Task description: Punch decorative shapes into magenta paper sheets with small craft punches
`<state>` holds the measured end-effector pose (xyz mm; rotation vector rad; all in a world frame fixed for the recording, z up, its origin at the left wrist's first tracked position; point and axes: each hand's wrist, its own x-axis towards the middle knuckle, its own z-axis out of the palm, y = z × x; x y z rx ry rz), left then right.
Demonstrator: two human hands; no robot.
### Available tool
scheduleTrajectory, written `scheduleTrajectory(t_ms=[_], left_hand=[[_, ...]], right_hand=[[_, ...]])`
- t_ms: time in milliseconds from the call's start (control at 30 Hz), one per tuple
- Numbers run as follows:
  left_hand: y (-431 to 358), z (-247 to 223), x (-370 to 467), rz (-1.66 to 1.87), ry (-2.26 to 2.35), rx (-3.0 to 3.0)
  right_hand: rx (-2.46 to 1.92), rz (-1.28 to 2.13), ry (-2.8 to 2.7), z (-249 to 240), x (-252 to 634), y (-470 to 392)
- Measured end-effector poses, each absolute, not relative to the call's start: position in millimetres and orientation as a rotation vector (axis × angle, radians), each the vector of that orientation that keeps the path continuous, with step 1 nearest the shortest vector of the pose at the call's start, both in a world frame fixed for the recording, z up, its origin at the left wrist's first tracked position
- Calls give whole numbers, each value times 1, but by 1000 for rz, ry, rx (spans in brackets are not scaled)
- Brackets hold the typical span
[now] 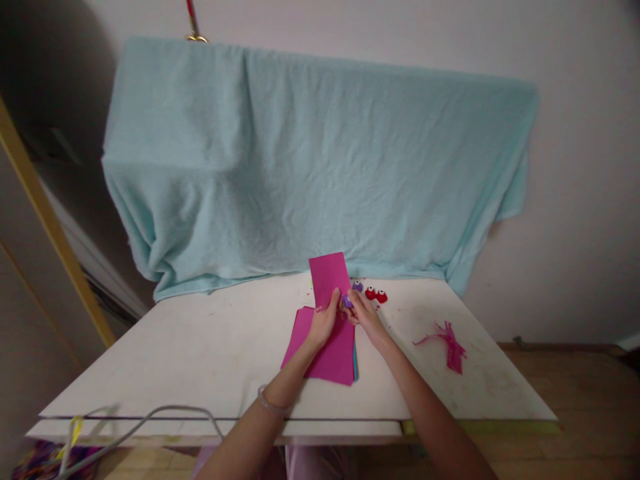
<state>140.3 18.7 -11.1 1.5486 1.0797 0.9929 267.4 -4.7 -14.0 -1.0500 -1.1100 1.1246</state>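
My left hand is closed on the lower part of a magenta sheet, which stands up away from me, its thumb lying on the front. My right hand grips a small purple craft punch at the sheet's lower right edge. Whether the paper sits inside the punch's slot I cannot tell. Just beyond my right fingers lie another purple punch and two red punches. Under my hands is a stack of coloured paper, magenta on top with a blue edge showing at the right.
Magenta paper strips lie in a tangle on the right of the white table. Tiny paper bits are scattered near the punches. A light blue towel hangs behind the table. A grey cable crosses the front left edge.
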Motion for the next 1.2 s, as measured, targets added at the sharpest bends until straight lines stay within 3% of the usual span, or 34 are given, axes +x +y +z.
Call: scheduleTrajectory(t_ms=[1200], left_hand=[[17, -9, 140, 853, 1090, 1624]], right_hand=[[-1076, 1111, -1082, -8, 269, -5]])
